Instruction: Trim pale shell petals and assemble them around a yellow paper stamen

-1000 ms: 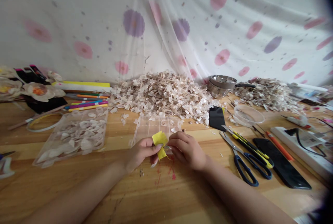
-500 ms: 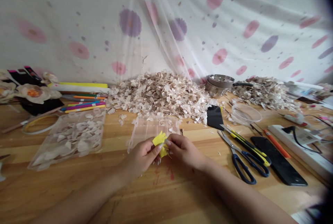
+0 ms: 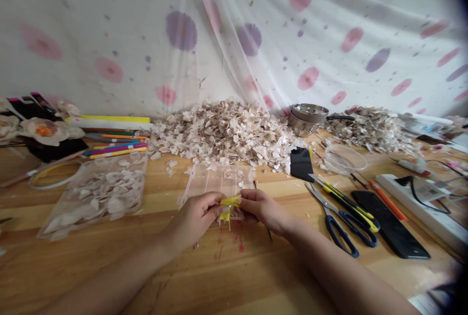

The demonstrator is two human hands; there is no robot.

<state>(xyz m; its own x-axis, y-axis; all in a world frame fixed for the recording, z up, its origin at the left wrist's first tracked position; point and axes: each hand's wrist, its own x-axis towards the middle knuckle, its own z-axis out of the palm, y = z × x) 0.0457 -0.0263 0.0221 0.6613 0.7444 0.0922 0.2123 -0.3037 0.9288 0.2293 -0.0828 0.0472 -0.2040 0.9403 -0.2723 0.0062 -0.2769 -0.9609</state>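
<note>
Between my two hands is a small piece of yellow material (image 3: 225, 215) with a fringed edge, thin like paper or cloth. My left hand (image 3: 203, 213) pinches its left side between thumb and fingers. On the other side, the fingertips of my right hand (image 3: 259, 207) are closed on its right end. A thin dark stem (image 3: 269, 234) shows just below my right hand; whether it is held I cannot tell. Behind the hands lies a clear compartment tray (image 3: 204, 181). Reddish stains mark the wooden table (image 3: 219, 276) under them.
A large heap of pale petals (image 3: 226, 132) fills the back, beside metal bowls (image 3: 309, 115). At left sits a clear tray of petals (image 3: 54, 225) near pens (image 3: 117, 149). On the right lie scissors (image 3: 341, 232), a yellow-black cutter (image 3: 347, 203), a phone (image 3: 391, 227) and a white power strip (image 3: 431, 212).
The yellow piece has been turned and gathered between my fingers, so less of its flat face shows. My right hand's fingers have shifted over its right end.
</note>
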